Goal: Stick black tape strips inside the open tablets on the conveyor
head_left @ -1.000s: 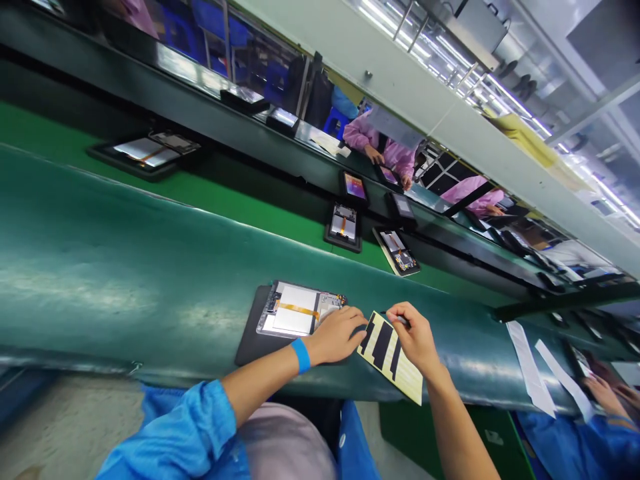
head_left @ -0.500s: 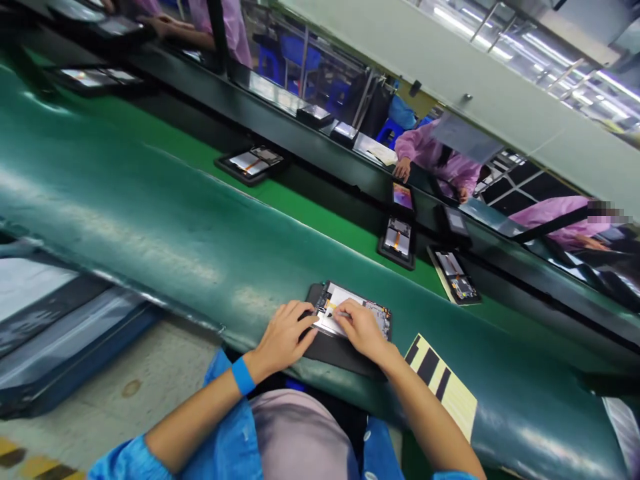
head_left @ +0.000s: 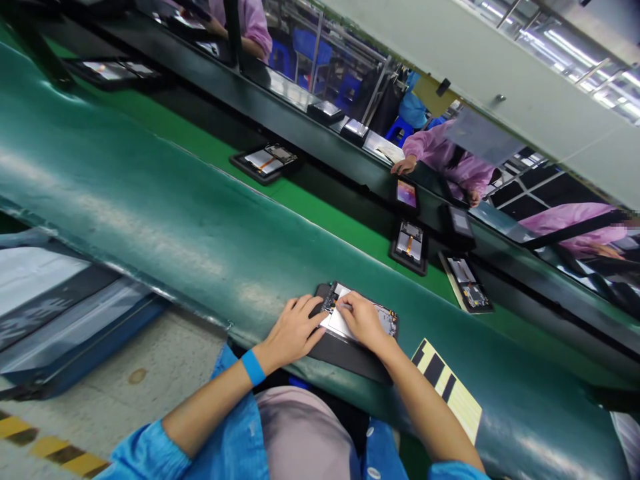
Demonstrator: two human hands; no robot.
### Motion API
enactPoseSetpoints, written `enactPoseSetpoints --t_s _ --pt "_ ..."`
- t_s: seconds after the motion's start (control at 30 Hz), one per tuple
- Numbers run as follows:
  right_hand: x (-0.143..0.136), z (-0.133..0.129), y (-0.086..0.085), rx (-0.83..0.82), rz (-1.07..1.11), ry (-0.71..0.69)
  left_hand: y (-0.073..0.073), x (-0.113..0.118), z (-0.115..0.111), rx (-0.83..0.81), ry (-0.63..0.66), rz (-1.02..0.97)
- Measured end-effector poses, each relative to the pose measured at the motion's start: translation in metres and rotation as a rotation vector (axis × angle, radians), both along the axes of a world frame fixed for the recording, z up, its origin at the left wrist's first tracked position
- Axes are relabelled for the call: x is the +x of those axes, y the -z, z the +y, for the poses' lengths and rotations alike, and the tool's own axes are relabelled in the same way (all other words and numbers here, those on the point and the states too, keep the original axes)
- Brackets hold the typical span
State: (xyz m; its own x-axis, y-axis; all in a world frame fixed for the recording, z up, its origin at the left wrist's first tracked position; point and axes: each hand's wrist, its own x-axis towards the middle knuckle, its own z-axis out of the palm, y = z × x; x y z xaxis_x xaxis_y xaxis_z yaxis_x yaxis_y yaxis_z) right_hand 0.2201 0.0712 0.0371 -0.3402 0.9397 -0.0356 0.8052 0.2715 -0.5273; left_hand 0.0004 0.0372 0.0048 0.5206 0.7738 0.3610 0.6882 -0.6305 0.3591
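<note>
An opened tablet (head_left: 340,323) with bare internal parts, a pale battery area and a circuit board at its right end, lies on a black pad (head_left: 345,357) in front of me. My left hand (head_left: 295,328), with a blue band at the wrist, rests at the tablet's left end, its fingers apart and the tips touching the edge. My right hand (head_left: 363,321) is over the middle of the tablet with thumb and fingers pinched near its upper left part. What is between those fingertips is too small to make out.
A yellow sheet with black strips (head_left: 450,387) lies right of the tablet on the green bench (head_left: 175,220). Beyond runs a green conveyor belt (head_left: 320,223) carrying more opened tablets (head_left: 410,245). Co-workers in pink (head_left: 445,150) sit on the far side. A dark post (head_left: 40,53) rises at the left.
My right hand has shifted slightly toward the tablet's far edge, and its fingers are more tightly pinched. My left hand stays at the tablet's left end. The view has shifted slightly.
</note>
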Motion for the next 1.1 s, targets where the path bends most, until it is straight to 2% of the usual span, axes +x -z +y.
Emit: enactPoseSetpoints --t_s 0.43,0.6,0.77,0.9,1.0,1.1 --pt "0.002 0.001 0.006 0.064 0.002 0.015 -0.005 0.003 0.003 -0.025 -0.012 0.183" --pt "0.013 -0.014 0.002 0.171 0.102 0.065 -0.007 0.007 0.005 -0.031 -0.015 0.148" --pt "0.033 -0.062 -0.008 0.151 0.032 -0.085 -0.011 0.015 0.012 -0.062 -0.052 0.157" --pt "0.049 -0.098 -0.006 0.111 -0.201 -0.260 -0.008 0.011 0.019 -0.055 -0.084 0.131" --pt "0.058 -0.108 0.004 0.129 -0.335 -0.352 -0.001 -0.002 0.019 -0.023 -0.139 0.075" --pt "0.062 -0.095 0.014 0.170 -0.356 -0.344 0.008 -0.018 0.011 0.037 -0.168 0.013"
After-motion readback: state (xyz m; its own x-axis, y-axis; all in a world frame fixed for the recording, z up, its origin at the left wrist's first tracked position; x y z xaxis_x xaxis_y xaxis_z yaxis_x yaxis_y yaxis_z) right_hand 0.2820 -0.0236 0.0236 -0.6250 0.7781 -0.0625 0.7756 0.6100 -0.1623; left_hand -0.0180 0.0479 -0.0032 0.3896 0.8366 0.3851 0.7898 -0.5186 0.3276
